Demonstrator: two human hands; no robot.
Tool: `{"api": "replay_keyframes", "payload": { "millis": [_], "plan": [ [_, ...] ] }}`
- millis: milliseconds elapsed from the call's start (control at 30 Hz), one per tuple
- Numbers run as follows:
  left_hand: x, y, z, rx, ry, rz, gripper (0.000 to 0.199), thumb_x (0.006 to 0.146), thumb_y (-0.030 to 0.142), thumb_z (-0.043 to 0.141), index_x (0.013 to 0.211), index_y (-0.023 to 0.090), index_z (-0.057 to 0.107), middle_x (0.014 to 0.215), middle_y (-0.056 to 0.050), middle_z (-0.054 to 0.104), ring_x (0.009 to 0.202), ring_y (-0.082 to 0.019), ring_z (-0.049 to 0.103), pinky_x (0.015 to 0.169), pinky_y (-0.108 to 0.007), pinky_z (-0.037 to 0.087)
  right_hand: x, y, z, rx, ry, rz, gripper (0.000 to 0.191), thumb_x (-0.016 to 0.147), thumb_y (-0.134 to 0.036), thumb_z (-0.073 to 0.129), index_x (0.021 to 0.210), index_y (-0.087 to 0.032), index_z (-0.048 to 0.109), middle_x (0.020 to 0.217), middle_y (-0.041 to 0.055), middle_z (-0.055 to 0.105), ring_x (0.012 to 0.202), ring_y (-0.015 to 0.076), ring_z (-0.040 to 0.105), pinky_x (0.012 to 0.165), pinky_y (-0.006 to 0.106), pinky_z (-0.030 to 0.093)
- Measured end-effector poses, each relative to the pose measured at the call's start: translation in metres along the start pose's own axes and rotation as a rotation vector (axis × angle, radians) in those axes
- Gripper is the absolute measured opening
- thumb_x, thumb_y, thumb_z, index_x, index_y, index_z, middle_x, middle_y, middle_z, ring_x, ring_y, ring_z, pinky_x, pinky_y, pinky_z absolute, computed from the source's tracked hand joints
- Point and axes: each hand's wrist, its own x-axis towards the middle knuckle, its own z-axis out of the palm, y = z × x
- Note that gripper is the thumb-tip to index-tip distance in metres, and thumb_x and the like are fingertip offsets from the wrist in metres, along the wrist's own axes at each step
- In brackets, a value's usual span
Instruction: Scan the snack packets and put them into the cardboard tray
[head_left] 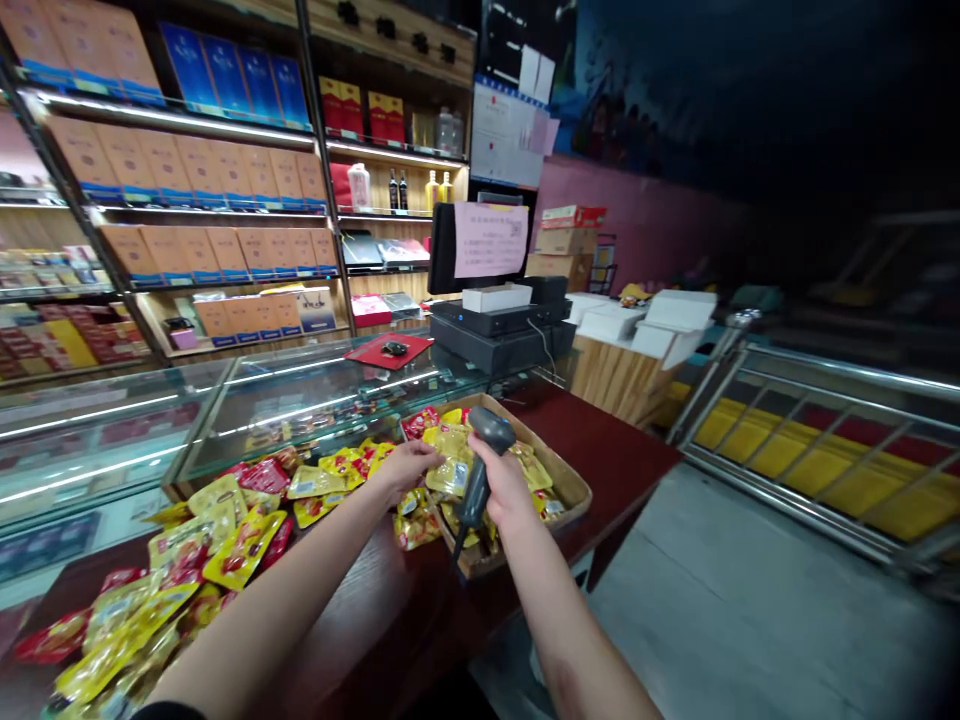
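Observation:
My right hand is wrapped round the handle of a dark grey barcode scanner, its head tilted over a cardboard tray. My left hand has its fingertips pinched at the edge of a yellow snack packet above the tray; the barcode label on the packet faces up. Several more yellow and red packets fill the tray, partly hidden by my right hand and the scanner. To the left, a loose pile of yellow and red snack packets spreads along the dark red table.
Behind the table stands a glass display counter with a red mat on top. A monitor sits on a black cash drawer. Shelves of boxes line the back. A metal railing stands at the right.

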Motion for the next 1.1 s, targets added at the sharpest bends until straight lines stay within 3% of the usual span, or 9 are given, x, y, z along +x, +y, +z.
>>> {"api": "replay_keyframes", "payload": {
  "millis": [133, 267, 400, 533, 633, 767, 900, 1100],
  "plan": [
    [-0.002, -0.009, 0.019, 0.218, -0.097, 0.088, 0.034, 0.055, 0.032, 0.083, 0.067, 0.017, 0.056, 0.054, 0.004, 0.059, 0.045, -0.009, 0.054, 0.046, -0.020, 0.044, -0.004, -0.014, -0.025, 0.021, 0.035, -0.025, 0.042, 0.052, -0.034, 0.082, 0.087, -0.014, 0.070, 0.072, 0.0035, 0.072, 0.073, 0.0219, 0.067, 0.067, 0.030, 0.051],
    [-0.009, -0.006, 0.013, 0.306, -0.049, 0.128, 0.031, 0.059, 0.036, 0.080, 0.066, 0.017, 0.057, 0.056, 0.002, 0.061, 0.049, -0.010, 0.056, 0.050, -0.022, 0.048, -0.011, -0.019, -0.027, 0.000, 0.109, -0.078, 0.045, 0.050, -0.034, 0.082, 0.089, -0.013, 0.071, 0.077, 0.0042, 0.073, 0.077, 0.0216, 0.067, 0.069, 0.030, 0.051],
    [-0.020, -0.003, -0.015, 0.354, 0.040, 0.143, 0.028, 0.063, 0.036, 0.078, 0.066, 0.016, 0.057, 0.057, 0.003, 0.059, 0.051, -0.010, 0.056, 0.050, -0.022, 0.049, -0.019, -0.010, -0.009, -0.016, 0.047, -0.078, 0.043, 0.050, -0.034, 0.082, 0.086, -0.013, 0.072, 0.077, 0.0035, 0.073, 0.078, 0.0205, 0.066, 0.070, 0.029, 0.050],
    [-0.037, -0.015, -0.064, 0.344, 0.175, 0.178, 0.026, 0.064, 0.033, 0.078, 0.067, 0.016, 0.059, 0.060, 0.002, 0.060, 0.054, -0.010, 0.056, 0.051, -0.020, 0.049, -0.027, 0.020, 0.020, -0.012, -0.072, 0.021, 0.037, 0.051, -0.033, 0.082, 0.081, -0.015, 0.071, 0.078, 0.0032, 0.073, 0.081, 0.0194, 0.066, 0.072, 0.027, 0.050],
    [-0.049, -0.034, -0.103, 0.167, 0.292, 0.080, 0.022, 0.066, 0.026, 0.079, 0.072, 0.015, 0.061, 0.064, -0.001, 0.062, 0.058, -0.012, 0.060, 0.053, -0.022, 0.052, -0.031, 0.054, 0.046, -0.017, -0.145, 0.114, 0.035, 0.051, -0.031, 0.082, 0.080, -0.016, 0.070, 0.077, 0.0028, 0.072, 0.079, 0.0186, 0.067, 0.072, 0.027, 0.051],
    [-0.053, -0.061, -0.137, -0.377, 0.436, -0.145, 0.021, 0.075, 0.013, 0.070, 0.090, 0.015, 0.056, 0.082, -0.006, 0.065, 0.069, -0.017, 0.068, 0.064, -0.033, 0.058, -0.034, 0.103, 0.075, -0.087, -0.244, 0.236, 0.033, 0.052, -0.032, 0.081, 0.078, -0.015, 0.069, 0.070, 0.0024, 0.069, 0.075, 0.0192, 0.066, 0.070, 0.030, 0.052],
    [-0.040, -0.074, -0.147, -0.698, 0.611, -0.186, 0.004, 0.089, 0.011, 0.053, 0.089, 0.014, 0.050, 0.080, -0.005, 0.059, 0.069, -0.015, 0.067, 0.069, -0.033, 0.060, -0.033, 0.137, 0.092, -0.138, -0.322, 0.367, 0.032, 0.053, -0.030, 0.081, 0.078, -0.014, 0.070, 0.069, 0.0035, 0.069, 0.074, 0.0195, 0.066, 0.069, 0.031, 0.052],
    [-0.017, -0.075, -0.141, -0.887, 0.868, -0.121, 0.020, 0.083, 0.016, 0.065, 0.082, 0.018, 0.045, 0.066, 0.004, 0.049, 0.055, -0.007, 0.058, 0.062, -0.024, 0.058, -0.022, 0.156, 0.094, -0.110, -0.356, 0.391, 0.033, 0.054, -0.030, 0.082, 0.081, -0.014, 0.071, 0.081, 0.0060, 0.071, 0.083, 0.0202, 0.067, 0.072, 0.031, 0.054]
  ]
}}
